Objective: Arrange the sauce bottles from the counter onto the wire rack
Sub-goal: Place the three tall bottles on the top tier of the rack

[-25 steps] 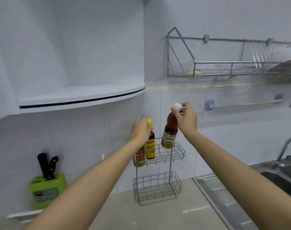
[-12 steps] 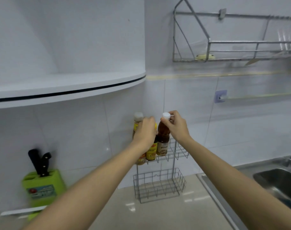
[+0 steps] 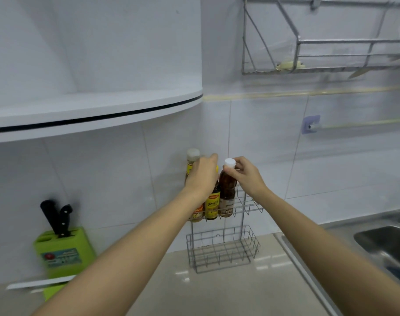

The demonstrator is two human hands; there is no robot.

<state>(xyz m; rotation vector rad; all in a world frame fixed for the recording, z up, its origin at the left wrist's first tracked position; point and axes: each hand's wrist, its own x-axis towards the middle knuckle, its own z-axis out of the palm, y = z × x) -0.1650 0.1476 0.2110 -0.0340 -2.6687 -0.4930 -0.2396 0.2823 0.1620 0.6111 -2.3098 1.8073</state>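
A two-tier wire rack stands on the counter against the tiled wall. Three sauce bottles stand upright in its upper basket. The left one has a pale cap and is mostly hidden. My left hand covers the top of the middle, yellow-labelled dark bottle. The right one, a brown bottle with a white cap, is held at its neck and cap by my right hand. The lower basket is empty.
A green knife block with black-handled knives stands at the left. A curved white shelf overhangs the counter. A steel dish rack hangs high on the wall. The sink lies at the right.
My right hand has lowered the white-capped brown bottle into the upper basket beside the yellow-labelled one. My left hand stayed on the middle bottle's top. The view has shifted downward and closer.
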